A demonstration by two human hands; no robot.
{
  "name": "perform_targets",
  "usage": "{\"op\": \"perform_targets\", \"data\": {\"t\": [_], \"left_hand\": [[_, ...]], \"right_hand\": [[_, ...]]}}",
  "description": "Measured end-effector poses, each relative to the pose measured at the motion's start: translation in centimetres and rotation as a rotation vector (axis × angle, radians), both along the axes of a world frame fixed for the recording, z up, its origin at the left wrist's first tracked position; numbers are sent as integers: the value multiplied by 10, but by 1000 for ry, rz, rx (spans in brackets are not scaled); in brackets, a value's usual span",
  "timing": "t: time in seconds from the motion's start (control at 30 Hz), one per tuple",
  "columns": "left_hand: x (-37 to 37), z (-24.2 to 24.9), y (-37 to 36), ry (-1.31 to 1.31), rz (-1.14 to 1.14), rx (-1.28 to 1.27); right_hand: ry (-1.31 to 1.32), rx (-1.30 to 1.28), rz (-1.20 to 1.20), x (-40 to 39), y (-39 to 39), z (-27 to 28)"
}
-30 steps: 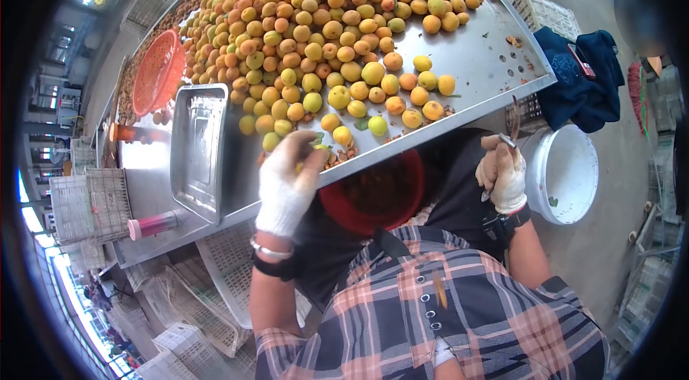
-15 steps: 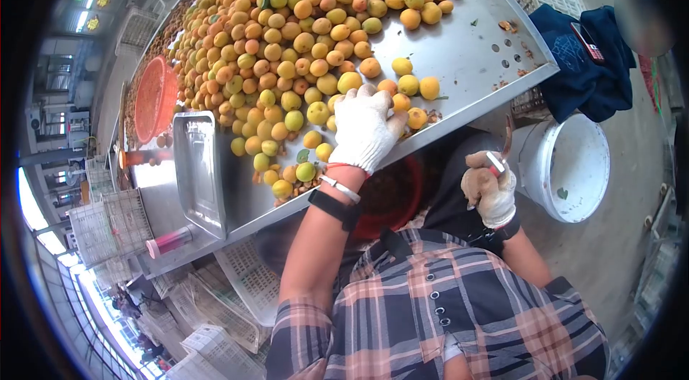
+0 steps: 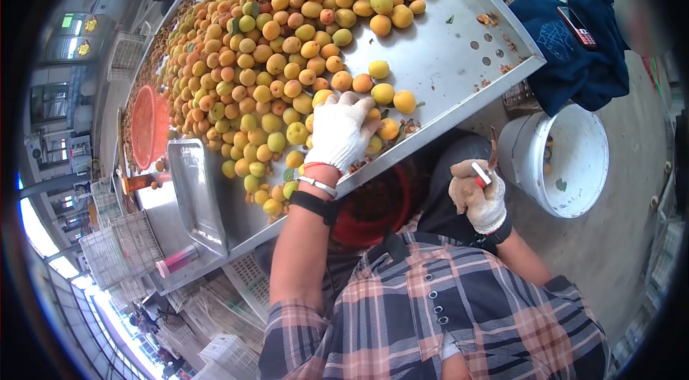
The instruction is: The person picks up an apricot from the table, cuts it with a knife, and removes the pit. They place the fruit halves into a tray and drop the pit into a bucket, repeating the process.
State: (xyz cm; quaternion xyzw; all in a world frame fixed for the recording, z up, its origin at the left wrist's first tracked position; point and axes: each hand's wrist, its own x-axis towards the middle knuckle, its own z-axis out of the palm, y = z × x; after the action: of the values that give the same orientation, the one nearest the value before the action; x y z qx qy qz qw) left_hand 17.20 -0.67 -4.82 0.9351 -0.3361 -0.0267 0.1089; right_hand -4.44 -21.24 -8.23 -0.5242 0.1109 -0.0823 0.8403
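The left hand (image 3: 341,130), gloved, rests on the apricots (image 3: 271,64) at the near edge of the metal table (image 3: 445,57); its fingers curl down over them, and whether they grip one I cannot tell. The heap spreads toward eleven o'clock from it, the metal tray (image 3: 197,197) lies toward eight. The right hand (image 3: 477,197) has its fingers closed round a curved tool (image 3: 494,152), with the white bucket (image 3: 567,161) at two o'clock.

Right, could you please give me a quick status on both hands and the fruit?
Left hand among the fruit near the table's edge, grip hidden. Right hand holding curved tool, off the table. Neighbouring fruit crowding left fingers.
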Motion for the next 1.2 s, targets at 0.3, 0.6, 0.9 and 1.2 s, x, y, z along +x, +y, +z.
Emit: {"op": "perform_targets", "data": {"t": [0.3,0.6,0.9,1.2], "left_hand": [[-3,1,6,-33,-157,66],[-77,57,57,1051,321,-1231],[-176,74,137,1026,383,-1388],[-219,63,168,668,380,-1258]], "right_hand": [[40,-99,81,5,4,11],[69,-189,226,24,28,56],[8,-332,635,23,133,120],[-268,-800,699,10,183,116]]}}
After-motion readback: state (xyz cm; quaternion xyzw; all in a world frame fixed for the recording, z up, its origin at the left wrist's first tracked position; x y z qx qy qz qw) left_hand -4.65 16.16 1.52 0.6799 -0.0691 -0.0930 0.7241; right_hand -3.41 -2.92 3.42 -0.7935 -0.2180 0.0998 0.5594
